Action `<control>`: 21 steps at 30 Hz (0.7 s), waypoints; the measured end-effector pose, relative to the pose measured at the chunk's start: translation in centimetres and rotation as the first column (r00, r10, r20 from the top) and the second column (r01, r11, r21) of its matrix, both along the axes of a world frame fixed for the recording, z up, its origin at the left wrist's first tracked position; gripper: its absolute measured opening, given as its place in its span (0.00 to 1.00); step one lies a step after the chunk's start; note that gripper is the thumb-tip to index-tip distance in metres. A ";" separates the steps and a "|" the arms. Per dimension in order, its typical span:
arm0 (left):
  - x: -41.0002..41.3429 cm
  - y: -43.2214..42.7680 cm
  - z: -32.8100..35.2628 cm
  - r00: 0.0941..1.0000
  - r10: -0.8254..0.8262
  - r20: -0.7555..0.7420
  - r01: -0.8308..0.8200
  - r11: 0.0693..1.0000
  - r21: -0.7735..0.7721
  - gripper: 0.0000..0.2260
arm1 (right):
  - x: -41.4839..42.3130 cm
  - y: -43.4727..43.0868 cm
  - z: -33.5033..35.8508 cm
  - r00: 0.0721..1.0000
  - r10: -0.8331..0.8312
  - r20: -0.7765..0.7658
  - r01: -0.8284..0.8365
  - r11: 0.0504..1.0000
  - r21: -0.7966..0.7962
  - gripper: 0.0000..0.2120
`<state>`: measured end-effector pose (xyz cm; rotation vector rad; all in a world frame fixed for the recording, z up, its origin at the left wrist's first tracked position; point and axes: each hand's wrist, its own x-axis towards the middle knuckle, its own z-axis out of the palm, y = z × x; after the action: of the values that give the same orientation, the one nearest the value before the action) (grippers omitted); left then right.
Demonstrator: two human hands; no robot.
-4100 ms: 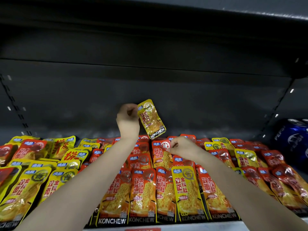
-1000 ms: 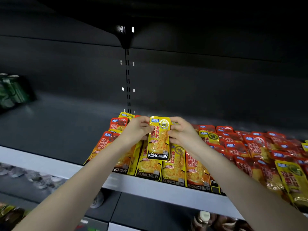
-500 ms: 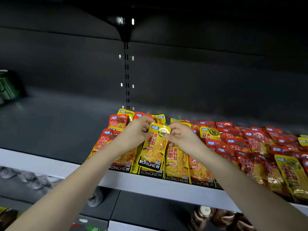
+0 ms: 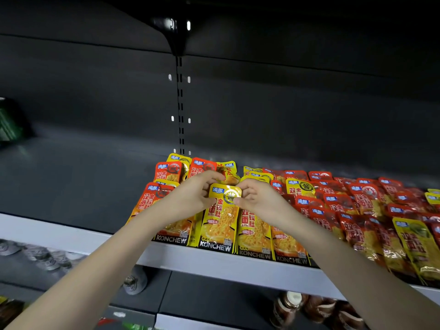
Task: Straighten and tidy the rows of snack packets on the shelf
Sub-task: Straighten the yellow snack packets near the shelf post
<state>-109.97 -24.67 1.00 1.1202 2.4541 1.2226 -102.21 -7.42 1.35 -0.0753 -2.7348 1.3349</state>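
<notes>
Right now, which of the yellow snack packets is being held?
The shiny yellow foil packet at the shelf's front edge: the left hand and the right hand pinch its top corners. No hand grips the other yellow packets.

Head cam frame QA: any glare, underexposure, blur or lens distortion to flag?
Head view: glare spot on the foil top of the yellow packet pinched by the left hand and right hand. Head view: back panel underexposed. Head view: cans lower left soft, smeared. Head view: shelf edge slants, wide-angle.
</notes>
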 end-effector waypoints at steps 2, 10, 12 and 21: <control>0.1 -0.2 0.0 1.000 -0.023 -0.013 0.023 1.000 -0.006 0.21 | 0.1 -0.1 0.0 1.000 0.000 -0.016 0.001 0.999 0.042 0.06; 0.3 0.1 0.1 0.987 0.005 -0.162 -0.021 0.995 -0.094 0.17 | 0.3 -0.2 0.4 1.000 -0.012 -0.025 0.016 0.980 0.198 0.05; 0.4 0.2 0.2 0.981 0.012 -0.192 -0.033 0.994 -0.108 0.16 | 0.3 -0.1 0.4 1.000 -0.010 -0.016 0.014 0.972 0.237 0.07; 0.9 1.0 0.7 0.954 0.006 -0.299 -0.066 0.980 -0.190 0.14 | -0.5 0.3 0.3 0.998 -0.036 0.055 0.019 0.960 0.279 0.11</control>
<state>-109.09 -23.67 1.75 1.2870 2.7516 0.8434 -102.72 -7.08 1.64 -0.1335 -2.9286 0.9431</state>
